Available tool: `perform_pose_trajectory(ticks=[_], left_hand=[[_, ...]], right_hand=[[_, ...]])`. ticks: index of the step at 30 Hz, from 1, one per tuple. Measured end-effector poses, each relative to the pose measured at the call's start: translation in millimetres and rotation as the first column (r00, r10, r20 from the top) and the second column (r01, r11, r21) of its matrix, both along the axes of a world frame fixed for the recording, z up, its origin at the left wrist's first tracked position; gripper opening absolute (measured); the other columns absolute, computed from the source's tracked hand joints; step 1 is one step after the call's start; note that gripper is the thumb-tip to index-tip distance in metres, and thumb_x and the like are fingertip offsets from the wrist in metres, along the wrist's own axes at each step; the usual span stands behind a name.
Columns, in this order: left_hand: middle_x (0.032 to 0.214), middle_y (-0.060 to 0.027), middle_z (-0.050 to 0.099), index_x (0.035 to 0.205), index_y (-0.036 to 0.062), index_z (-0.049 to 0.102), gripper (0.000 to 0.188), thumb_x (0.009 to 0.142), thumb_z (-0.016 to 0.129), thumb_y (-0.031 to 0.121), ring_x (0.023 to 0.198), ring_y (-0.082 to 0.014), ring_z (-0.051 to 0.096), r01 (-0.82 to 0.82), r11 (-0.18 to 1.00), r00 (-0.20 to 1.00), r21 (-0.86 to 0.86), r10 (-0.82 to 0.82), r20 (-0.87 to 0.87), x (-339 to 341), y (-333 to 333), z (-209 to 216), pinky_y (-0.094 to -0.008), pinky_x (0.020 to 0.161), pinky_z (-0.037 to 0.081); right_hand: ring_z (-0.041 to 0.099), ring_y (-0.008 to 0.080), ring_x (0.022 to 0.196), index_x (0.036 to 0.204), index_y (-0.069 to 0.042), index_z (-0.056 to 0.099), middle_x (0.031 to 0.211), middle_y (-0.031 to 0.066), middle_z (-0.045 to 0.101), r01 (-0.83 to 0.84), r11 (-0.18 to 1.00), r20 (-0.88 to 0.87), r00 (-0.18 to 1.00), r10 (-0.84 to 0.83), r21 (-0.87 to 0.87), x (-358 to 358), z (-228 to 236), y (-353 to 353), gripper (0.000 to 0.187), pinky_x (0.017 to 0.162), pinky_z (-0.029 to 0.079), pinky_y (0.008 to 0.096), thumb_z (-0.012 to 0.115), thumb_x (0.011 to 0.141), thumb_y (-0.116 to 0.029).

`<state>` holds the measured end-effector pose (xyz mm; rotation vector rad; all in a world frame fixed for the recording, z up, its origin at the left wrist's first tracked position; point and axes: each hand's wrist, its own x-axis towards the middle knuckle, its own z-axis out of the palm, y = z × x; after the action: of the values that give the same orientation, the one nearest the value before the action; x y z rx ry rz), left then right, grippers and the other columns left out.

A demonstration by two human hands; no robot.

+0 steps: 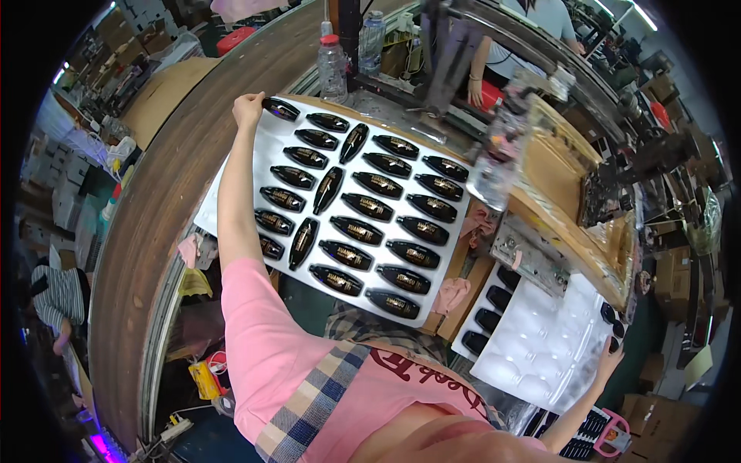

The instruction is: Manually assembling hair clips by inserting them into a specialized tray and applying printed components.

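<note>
Tabletop [166, 177] brown, at left; cardboard boxes [671, 278] far right; left hand [248, 110] grips white tray [270, 141] of black pieces [378, 184]; right hand [610, 358] at second tray [532, 339], grip unclear.

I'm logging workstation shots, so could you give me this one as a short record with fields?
Left hand: fingers curled at the far left corner of the white tray
Right hand: at the right edge of a white moulded sheet; grip unclear
Tray contents: glossy black pieces with gold print, several turned crosswise
Nearby: pink cloth, clear bottle with red cap
Other people: striped top at left; another person's hand beyond the tray
</note>
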<state>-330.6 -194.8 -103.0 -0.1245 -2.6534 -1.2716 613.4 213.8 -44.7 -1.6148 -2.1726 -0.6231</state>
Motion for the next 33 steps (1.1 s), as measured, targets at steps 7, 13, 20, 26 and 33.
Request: perform_pose_trajectory(ticks=[7,13,20,26,33], left_hand=[[0.093,-0.0157,0.062,0.085,0.0114,0.068,0.025,0.071,0.063,0.032,0.090,-0.0301,0.059,-0.056,0.990,0.990,-0.129,0.071,0.119,-24,14,-14,-0.0368,0.080,0.045],[0.098,-0.0167,0.060,0.089,0.0097,0.066,0.028,0.073,0.063,0.032,0.093,-0.0304,0.058,-0.099,0.978,0.982,-0.181,0.125,0.142,-19,25,-17,-0.0378,0.080,0.045],[0.088,-0.0173,0.060,0.094,0.0034,0.061,0.029,0.079,0.054,0.027,0.086,-0.0330,0.057,-0.203,0.841,0.939,-0.502,0.020,-0.344,11,43,-8,-0.0398,0.077,0.045],[0.091,-0.0116,0.061,0.100,0.0037,0.059,0.021,0.084,0.053,0.015,0.083,-0.0192,0.057,0.801,0.588,0.500,-0.111,-0.759,-0.417,193,147,70,-0.0282,0.075,0.044],[0.092,-0.0144,0.060,0.096,0.0000,0.057,0.029,0.074,0.062,0.018,0.088,-0.0240,0.057,0.978,-0.143,-0.080,0.149,-0.926,-0.369,364,223,124,-0.0330,0.080,0.043]], right_hand=[[0.050,0.0358,0.100,0.114,0.008,0.045,0.105,0.0268,0.052,0.132,0.873,-0.152,0.962,-0.228,-0.469,36,2,-14,0.059,0.089,0.037,0.0356,0.053,0.080,-0.040],[0.051,0.0340,0.098,0.113,0.004,0.047,0.108,0.0235,0.051,0.064,0.942,-0.132,0.985,-0.113,-0.331,59,-15,-3,0.046,0.086,0.039,0.0357,0.048,0.085,-0.032],[0.049,0.0207,0.100,0.112,0.002,0.046,0.106,0.0143,0.052,-0.095,0.965,-0.540,0.840,-0.054,-0.245,37,7,-41,0.035,0.083,0.042,0.0294,0.053,0.085,-0.019],[0.052,0.0130,0.090,0.111,0.001,0.045,0.098,0.0071,0.054,-0.454,0.877,-0.789,0.592,0.164,-0.159,-109,51,-79,0.036,0.077,0.043,0.0248,0.059,0.082,-0.012],[0.053,0.0131,0.079,0.101,0.003,0.052,0.090,0.0075,0.057,-0.679,0.693,-0.763,0.575,0.295,-0.244,-225,68,-113,0.031,0.072,0.043,0.0246,0.064,0.076,-0.012]])
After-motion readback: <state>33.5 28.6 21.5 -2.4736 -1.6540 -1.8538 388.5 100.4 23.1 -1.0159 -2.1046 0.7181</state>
